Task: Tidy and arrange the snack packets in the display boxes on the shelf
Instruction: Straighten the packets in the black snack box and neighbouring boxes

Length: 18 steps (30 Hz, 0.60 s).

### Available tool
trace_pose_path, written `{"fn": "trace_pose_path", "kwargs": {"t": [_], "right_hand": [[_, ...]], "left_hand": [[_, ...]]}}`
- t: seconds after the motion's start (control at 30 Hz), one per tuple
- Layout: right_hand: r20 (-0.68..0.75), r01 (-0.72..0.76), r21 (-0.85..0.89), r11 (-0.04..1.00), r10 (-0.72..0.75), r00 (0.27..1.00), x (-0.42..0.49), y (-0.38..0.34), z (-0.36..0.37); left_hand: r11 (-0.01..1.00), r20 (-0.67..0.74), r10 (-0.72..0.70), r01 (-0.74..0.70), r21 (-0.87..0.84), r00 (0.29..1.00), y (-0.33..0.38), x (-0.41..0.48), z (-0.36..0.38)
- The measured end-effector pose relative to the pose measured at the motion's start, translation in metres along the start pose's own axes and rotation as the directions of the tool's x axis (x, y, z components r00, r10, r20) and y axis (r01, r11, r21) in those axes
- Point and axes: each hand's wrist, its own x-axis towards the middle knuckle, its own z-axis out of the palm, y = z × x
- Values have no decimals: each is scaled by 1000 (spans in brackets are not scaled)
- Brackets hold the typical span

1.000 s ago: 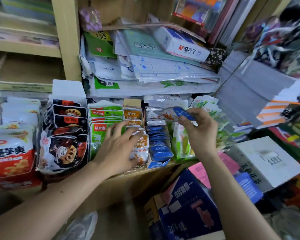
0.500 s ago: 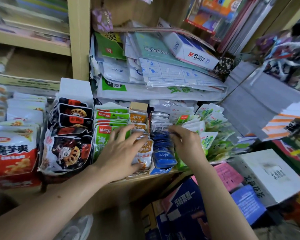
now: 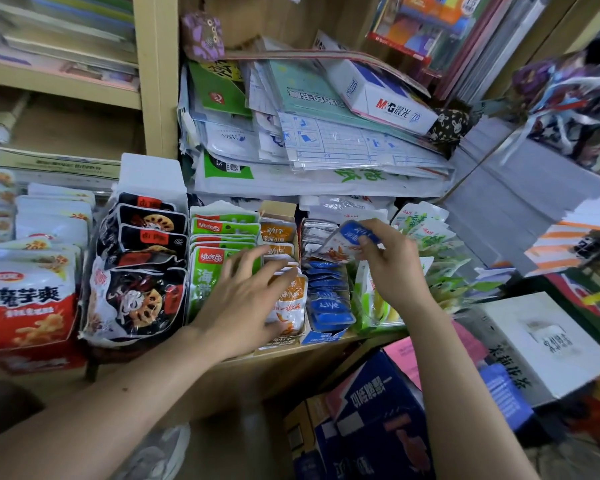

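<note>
- right hand pinches loose blue packet just above blue-packet box, likely to slot it into that row
- left hand, fingers spread, presses orange packets just left of box, apparently steadying them

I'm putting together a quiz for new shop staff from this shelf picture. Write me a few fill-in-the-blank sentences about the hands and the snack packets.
The right hand pinches one packet with a ____ top edge.
The left hand rests, fingers spread, on a row of packets printed white and ____.
The row of blue packets stands directly ____ of that row.
The black packets stand directly left of a stack coloured mostly ____.
Missing words: blue; orange; right; green.
</note>
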Motion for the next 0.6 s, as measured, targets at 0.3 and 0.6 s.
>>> {"fn": "trace_pose_path", "kwargs": {"t": [0.3, 0.6], "right_hand": [[92, 167, -240, 956, -149, 985, -2, 20, 47], [98, 273, -437, 857, -256, 962, -31, 14, 53]], "left_hand": [[1000, 11, 5, -5, -21, 1000, -1, 1, -2], [993, -135, -1, -15, -121, 991, -3, -1, -1]]}}
